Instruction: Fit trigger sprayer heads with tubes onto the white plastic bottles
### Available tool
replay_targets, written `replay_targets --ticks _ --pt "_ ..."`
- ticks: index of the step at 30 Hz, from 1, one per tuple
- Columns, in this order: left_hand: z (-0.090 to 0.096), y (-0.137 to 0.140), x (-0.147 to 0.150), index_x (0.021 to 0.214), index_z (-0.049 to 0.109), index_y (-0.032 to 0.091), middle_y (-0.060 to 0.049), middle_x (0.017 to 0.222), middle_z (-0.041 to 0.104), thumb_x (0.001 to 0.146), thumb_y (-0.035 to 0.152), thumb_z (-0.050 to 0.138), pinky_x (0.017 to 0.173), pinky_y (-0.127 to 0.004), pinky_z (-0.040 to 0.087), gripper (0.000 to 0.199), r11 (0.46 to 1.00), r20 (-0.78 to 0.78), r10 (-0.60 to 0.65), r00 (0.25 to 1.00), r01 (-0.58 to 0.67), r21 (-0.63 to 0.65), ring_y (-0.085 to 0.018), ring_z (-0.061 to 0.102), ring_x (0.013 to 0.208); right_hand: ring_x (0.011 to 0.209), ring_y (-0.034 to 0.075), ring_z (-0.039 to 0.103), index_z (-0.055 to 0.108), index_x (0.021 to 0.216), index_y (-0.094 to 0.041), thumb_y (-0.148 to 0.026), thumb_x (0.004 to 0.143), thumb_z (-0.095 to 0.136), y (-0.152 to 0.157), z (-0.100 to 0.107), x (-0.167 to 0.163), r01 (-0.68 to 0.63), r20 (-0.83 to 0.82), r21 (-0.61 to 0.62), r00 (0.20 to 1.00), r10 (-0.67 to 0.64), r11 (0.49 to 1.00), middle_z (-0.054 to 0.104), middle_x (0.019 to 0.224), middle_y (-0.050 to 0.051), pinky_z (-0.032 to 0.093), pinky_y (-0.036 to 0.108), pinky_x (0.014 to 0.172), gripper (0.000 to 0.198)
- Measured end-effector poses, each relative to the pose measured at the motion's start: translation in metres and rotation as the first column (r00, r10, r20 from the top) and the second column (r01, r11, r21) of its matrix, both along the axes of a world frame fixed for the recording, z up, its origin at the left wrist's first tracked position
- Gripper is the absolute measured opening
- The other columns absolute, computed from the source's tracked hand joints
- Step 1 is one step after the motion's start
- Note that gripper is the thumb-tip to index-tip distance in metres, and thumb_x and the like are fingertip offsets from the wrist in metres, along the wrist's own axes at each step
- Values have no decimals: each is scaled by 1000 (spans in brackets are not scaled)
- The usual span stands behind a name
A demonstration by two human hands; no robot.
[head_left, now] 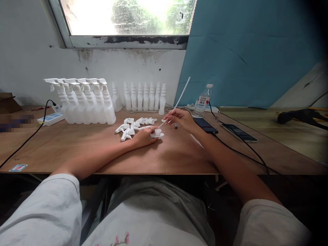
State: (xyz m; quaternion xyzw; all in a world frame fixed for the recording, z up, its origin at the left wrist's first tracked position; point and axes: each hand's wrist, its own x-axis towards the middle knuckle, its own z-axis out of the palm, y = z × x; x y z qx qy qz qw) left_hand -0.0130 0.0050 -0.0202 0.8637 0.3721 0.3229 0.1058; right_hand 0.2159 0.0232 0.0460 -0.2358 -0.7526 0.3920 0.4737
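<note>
My left hand (145, 137) rests on the table, its fingers closed around a white trigger spray head (158, 132) that lies with its round collar facing up. Between the thumb and fingers of my right hand (180, 119) is a thin white tube (182, 91), slanting up to the right. The tube's lower end is at the collar of the spray head; I cannot tell how far in it sits. Left of my hands lies a loose pile of white spray heads (132, 127).
White bottles with spray heads (84, 106) stand in a row at the back left. Several open white bottles (146, 97) line the wall. On the right are a clear water bottle (203, 102), a dark phone (205, 125), a second phone (239, 132) and black cables. A power strip (51, 118) lies far left.
</note>
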Motion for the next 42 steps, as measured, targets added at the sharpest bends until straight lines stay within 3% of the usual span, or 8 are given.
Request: replay_targets --ticks 6,12,18,25,31,36,42 --pt "2 -3 0 124 59 17 -7 114 69 79 31 67 87 -31 52 48 1000 8 -8 1000 8 -25 -20 66 96 73 17 71 63 87 -18 -45 86 67 -8 -1 -10 -54 99 15 994 53 998 70 83 4 59 32 70 27" --pt "3 -3 0 124 59 17 -7 115 69 78 28 68 87 -30 52 48 1000 1 -6 1000 6 -18 -20 66 96 72 17 72 60 88 -19 -43 88 65 -9 -1 -10 -52 37 53 998 50 997 69 86 3 60 33 71 24" --pt "3 -3 0 123 60 18 -7 115 69 79 30 66 86 -29 52 46 1000 11 -10 1000 10 -13 -20 66 96 74 17 70 61 88 -20 -49 86 65 -14 1 -15 -41 101 15 994 40 999 69 84 3 59 33 74 30" --pt "2 -2 0 125 60 19 -6 113 69 81 31 64 88 -30 51 46 1000 -15 -22 1000 22 10 -20 65 97 62 13 54 63 78 -19 -43 83 64 -10 -15 -26 95 319 147 938 -138 984 62 71 1 46 28 59 24" --pt "4 -2 0 122 61 16 -6 101 69 78 29 65 81 -30 51 46 1000 -24 2 1000 -2 10 -20 64 89 60 13 50 56 73 -19 -34 83 60 -9 -20 -38 144 342 239 913 -222 960 57 66 -1 40 25 56 19" --pt "8 -5 1 117 63 17 -7 106 69 78 29 65 84 -30 50 40 1000 6 -29 1000 29 2 -21 65 94 54 12 52 53 72 -20 -36 84 58 -12 -17 -41 104 362 146 920 -151 984 56 66 -1 40 26 52 22" --pt "9 -8 0 108 64 18 -5 97 69 78 29 63 80 -30 51 32 1000 -10 -14 1000 14 -8 -20 65 87 56 12 50 50 71 -20 -39 85 58 -9 -24 -39 90 387 198 908 -162 976 53 64 -2 40 26 56 25"
